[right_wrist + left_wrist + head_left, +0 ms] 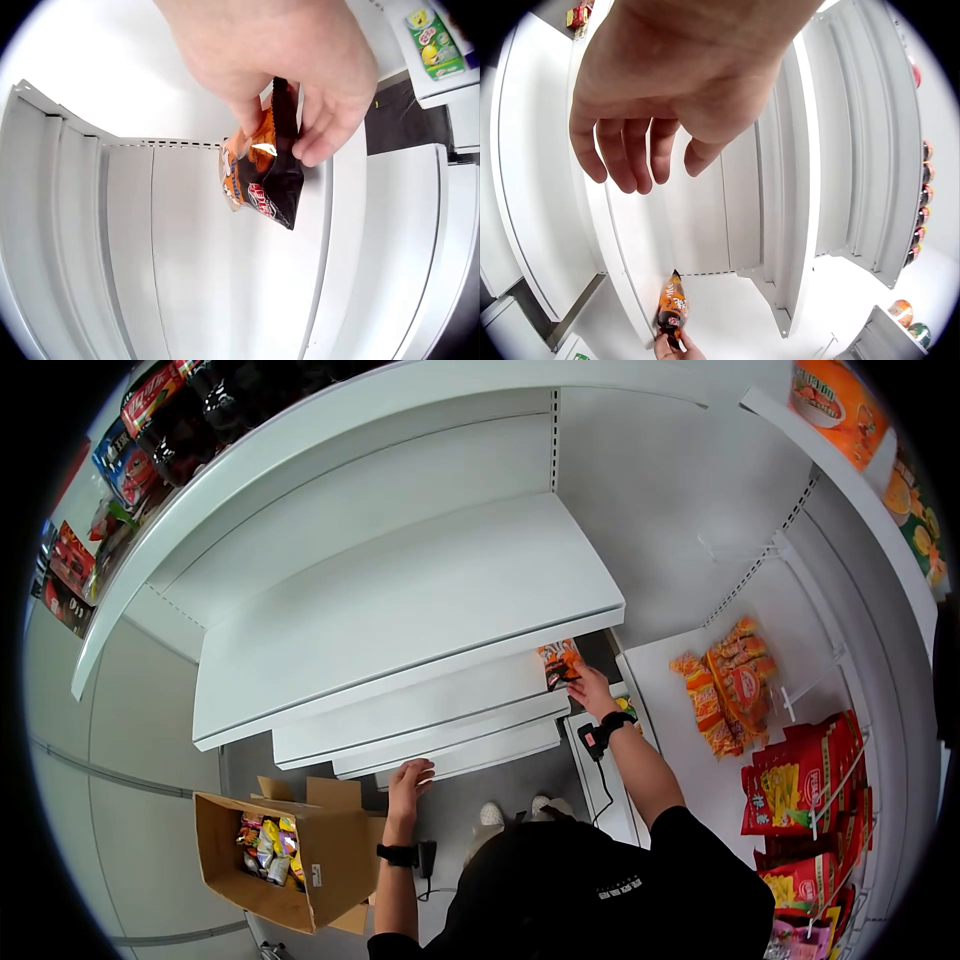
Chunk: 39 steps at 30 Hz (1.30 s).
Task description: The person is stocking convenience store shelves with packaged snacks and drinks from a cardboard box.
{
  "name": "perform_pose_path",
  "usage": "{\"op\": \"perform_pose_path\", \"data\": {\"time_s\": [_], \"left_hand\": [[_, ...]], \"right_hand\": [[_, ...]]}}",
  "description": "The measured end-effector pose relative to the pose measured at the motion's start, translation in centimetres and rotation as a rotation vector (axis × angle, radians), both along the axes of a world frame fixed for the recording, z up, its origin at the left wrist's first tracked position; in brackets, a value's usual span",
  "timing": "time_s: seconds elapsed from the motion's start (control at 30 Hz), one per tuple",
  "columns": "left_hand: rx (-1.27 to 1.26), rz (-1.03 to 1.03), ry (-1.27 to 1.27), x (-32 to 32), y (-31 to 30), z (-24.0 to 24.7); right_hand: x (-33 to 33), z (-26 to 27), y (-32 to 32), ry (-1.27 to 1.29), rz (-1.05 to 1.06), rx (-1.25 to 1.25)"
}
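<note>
My right hand (592,688) pinches the top edge of an orange and black snack bag (259,172) between thumb and fingers. The bag stands at the right end of a white shelf (420,700), below the wide upper shelf (400,610). Seen from the left wrist, the same snack bag (673,304) is upright near the shelf's side panel, with the right fingertips at its near end. My left hand (408,785) is in front of the lower shelves, fingers loosely bent and apart, holding nothing.
On the floor at left, an opened cardboard box (340,860) contains several small snack bags (270,848). Orange packs (725,685) lie on the right-hand shelving beside red bags (800,780). Dark bottles (180,435) stand on the top shelf. Several lower shelf boards jut toward my legs.
</note>
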<state>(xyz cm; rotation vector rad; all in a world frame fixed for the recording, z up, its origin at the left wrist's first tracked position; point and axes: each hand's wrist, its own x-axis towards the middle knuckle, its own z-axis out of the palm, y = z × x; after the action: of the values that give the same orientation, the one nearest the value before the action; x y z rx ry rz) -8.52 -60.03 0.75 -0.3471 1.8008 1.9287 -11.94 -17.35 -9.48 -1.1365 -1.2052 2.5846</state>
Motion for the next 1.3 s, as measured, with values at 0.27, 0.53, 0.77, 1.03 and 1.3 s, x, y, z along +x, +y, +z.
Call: {"op": "perform_pose_path", "data": {"time_s": [0.27,0.53,0.77,1.03,1.3], "left_hand": [[0.036,0.076,-0.002,1.2,1.8,-1.0],[0.027,0.126,-0.018,2.1,2.2,-1.5],[0.020,0.128,-0.021,2.7,2.6,-1.0],[-0.010,0.174,-0.027,3.9,1.9,-0.1],[-0.016,0.193,-0.044,6.0,1.3,-1.0]], "right_hand": [[-1.5,0.6,1.0,-0.037,0.075,0.081],[-1.4,0.3,1.2,-0.026,0.078,0.094],[-1.3,-0.7,1.2,-0.040,0.065,0.148],[-0.4,0.0,0.7,-0.053,-0.003,0.102],[2.1,-1.7,1.0,-0.041,-0.114,-0.038]]}}
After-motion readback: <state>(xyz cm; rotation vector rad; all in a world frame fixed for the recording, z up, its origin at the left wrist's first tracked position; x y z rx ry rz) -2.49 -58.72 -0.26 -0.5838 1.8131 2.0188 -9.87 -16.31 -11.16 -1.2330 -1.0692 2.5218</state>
